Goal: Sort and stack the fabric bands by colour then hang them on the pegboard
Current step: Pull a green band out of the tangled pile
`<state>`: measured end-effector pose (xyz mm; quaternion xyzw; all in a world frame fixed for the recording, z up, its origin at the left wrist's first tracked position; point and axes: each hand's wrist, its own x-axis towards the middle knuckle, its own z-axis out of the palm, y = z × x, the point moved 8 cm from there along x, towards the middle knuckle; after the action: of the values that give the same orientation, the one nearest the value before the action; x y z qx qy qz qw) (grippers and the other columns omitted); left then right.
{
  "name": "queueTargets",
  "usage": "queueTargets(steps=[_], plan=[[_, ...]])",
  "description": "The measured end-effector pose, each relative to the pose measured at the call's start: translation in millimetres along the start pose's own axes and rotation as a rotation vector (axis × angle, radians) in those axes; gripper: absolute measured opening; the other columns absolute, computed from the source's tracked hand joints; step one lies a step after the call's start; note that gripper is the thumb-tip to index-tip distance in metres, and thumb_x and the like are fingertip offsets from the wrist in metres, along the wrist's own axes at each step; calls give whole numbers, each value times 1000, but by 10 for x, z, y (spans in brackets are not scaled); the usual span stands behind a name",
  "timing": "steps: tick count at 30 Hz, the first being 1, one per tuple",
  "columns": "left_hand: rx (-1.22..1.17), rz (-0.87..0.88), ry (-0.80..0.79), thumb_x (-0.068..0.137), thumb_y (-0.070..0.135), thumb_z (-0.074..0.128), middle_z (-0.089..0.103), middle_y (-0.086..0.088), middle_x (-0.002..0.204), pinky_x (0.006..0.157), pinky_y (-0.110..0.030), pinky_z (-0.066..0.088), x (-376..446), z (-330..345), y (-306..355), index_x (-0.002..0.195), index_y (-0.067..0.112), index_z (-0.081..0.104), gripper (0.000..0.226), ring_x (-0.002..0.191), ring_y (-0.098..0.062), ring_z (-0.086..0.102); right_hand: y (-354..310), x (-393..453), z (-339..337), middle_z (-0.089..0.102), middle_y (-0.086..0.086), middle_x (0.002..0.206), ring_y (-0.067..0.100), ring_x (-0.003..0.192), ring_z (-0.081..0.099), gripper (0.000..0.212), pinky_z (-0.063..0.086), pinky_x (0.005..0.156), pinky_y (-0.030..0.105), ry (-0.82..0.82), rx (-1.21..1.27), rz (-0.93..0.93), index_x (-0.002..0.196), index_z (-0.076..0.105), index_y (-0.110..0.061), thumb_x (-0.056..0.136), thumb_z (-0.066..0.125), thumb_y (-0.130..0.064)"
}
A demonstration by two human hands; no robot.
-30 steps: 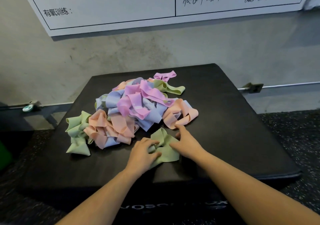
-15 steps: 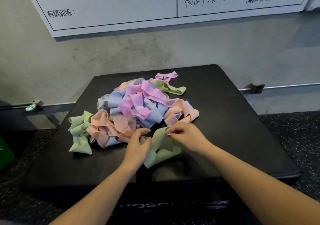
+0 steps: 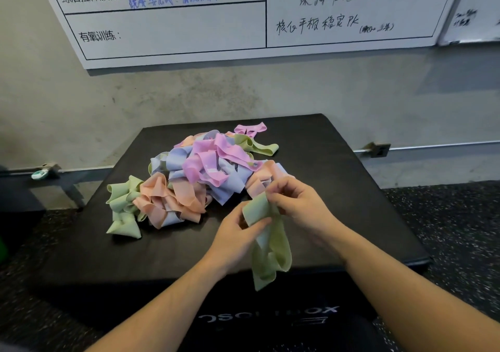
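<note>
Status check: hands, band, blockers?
Left hand and right hand both grip one green band, lifted off the black box. Mixed pile unsorted behind. Nothing in the way.

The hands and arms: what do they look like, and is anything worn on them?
Both forearms are bare as far as the frame shows: no sleeves, gloves or watch. No ring shows on the left hand or the right hand. The nails look short and unpainted.

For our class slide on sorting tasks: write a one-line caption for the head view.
Both hands, left hand and right hand, lift a green band above the black box, beside the mixed pile.
</note>
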<state>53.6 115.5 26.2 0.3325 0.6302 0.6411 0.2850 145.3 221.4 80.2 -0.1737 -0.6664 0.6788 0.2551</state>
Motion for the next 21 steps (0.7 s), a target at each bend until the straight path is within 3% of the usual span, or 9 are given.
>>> queueTargets(steps=[4, 9, 13, 15, 18, 21], plan=[[-138, -71, 52, 95, 21, 66, 77, 6, 99, 77, -24, 54, -114, 62, 59, 110, 23, 72, 16, 91, -6, 68, -73, -102, -61, 70, -2, 83, 9, 79, 65, 16, 54, 67, 24, 28, 118, 47, 91, 73, -19, 93, 67, -3], [-193, -127, 4, 91, 48, 66, 73, 1, 123, 100, -42, 51, -215, 111, 120, 125, 32, 70, 38, 117, -20, 65, -133, -193, -89, 70, 4, 94, 13, 89, 67, 19, 58, 85, 35, -54, -22, 59, 106, 73, -17, 90, 71, -5], [-137, -122, -10, 104, 36, 51, 74, 6, 119, 91, -31, 51, -289, 118, 212, 124, 28, 68, 28, 111, -11, 68, -180, -248, -144, 74, 5, 102, 14, 93, 69, 32, 55, 94, 27, -55, -280, 8, 118, 72, -17, 87, 76, -8], [-114, -135, -14, 105, 30, 50, 76, 4, 112, 87, -28, 52, -326, 108, 219, 116, 26, 71, 24, 104, -11, 70, -242, -275, -169, 76, -2, 101, 9, 95, 70, 30, 54, 93, 23, -38, -444, -40, 114, 75, -21, 85, 79, -14], [-43, -126, 14, 103, 30, 56, 78, 2, 104, 83, -25, 53, -348, 32, 235, 106, 24, 76, 22, 98, -13, 70, -330, -314, -185, 73, -20, 88, -2, 88, 68, 20, 51, 85, 16, -12, -590, -97, 90, 76, -35, 83, 82, -18], [7, -101, 78, 98, 37, 63, 77, -7, 99, 84, -35, 49, -324, -108, 233, 96, 24, 79, 21, 92, -15, 66, -421, -336, -242, 68, -19, 89, 1, 88, 65, 19, 48, 81, 14, 13, -580, -179, 81, 76, -36, 80, 85, -18]])
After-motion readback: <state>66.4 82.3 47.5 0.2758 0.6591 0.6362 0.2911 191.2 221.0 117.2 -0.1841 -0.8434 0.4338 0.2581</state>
